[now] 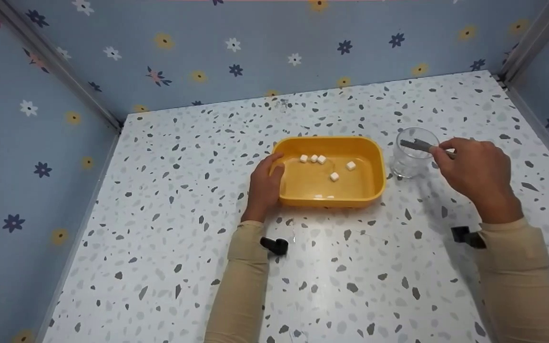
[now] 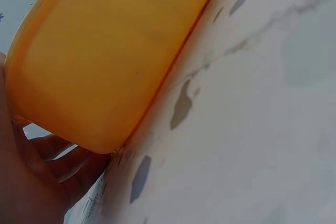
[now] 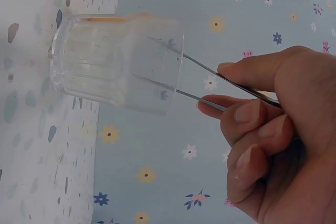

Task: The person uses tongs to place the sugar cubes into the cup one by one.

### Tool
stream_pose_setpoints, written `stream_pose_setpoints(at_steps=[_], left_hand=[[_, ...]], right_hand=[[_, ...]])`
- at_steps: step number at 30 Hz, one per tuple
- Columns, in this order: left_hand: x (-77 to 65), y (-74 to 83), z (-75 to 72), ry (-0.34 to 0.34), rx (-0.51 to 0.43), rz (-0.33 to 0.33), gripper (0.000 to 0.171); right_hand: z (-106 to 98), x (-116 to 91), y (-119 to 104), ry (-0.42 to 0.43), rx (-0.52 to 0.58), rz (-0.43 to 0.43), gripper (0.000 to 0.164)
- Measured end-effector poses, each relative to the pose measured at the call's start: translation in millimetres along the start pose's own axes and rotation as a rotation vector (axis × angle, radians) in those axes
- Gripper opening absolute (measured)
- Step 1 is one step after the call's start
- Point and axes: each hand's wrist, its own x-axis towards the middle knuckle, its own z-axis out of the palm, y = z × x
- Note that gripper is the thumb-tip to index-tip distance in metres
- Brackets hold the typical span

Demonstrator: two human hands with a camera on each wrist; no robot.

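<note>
My left hand [image 1: 264,188] grips the left end of a yellow plastic tub [image 1: 303,185], thumb at the rim and the other fingers around its outer wall. Several small white cubes [image 1: 334,176] lie on the tub's floor, three of them grouped toward the back. To the right, my right hand [image 1: 477,166] pinches metal tweezers [image 3: 207,68] between thumb and fingers. Their two tips stand apart inside the mouth of a clear drinking glass [image 3: 94,61], with nothing visible between them. The glass stands upright on the table beside the tub.
The speckled white table [image 1: 169,228] reaches back to a blue flowered wall panel [image 1: 274,43], with similar panels at left and right. Black camera mounts [image 1: 274,246] sit at both wrists.
</note>
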Motion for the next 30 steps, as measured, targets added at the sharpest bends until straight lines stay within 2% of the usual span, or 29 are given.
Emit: stream_pose_setpoints(at_steps=[7, 21, 25, 30], left_hand=[[0.8, 0.4, -0.1, 0.001, -0.001, -0.005, 0.041], [-0.2, 1.8, -0.8, -0.001, 0.007, 0.028, 0.04], [-0.7, 1.7, -1.1, -0.004, -0.003, 0.017, 0.04], [-1.1, 1.4, -0.5, -0.001, -0.007, 0.003, 0.04]], right_hand=[[-1.4, 0.2, -1.1, -0.006, 0.001, 0.015, 0.039], [-2.5, -1.0, -3.1, 0.006, 0.006, 0.01, 0.041], [-3.7, -1.0, -3.3, 0.0, 0.018, 0.021, 0.041], [-4.4, -2.0, -6.0, 0.036, 0.037, 0.02, 0.039]])
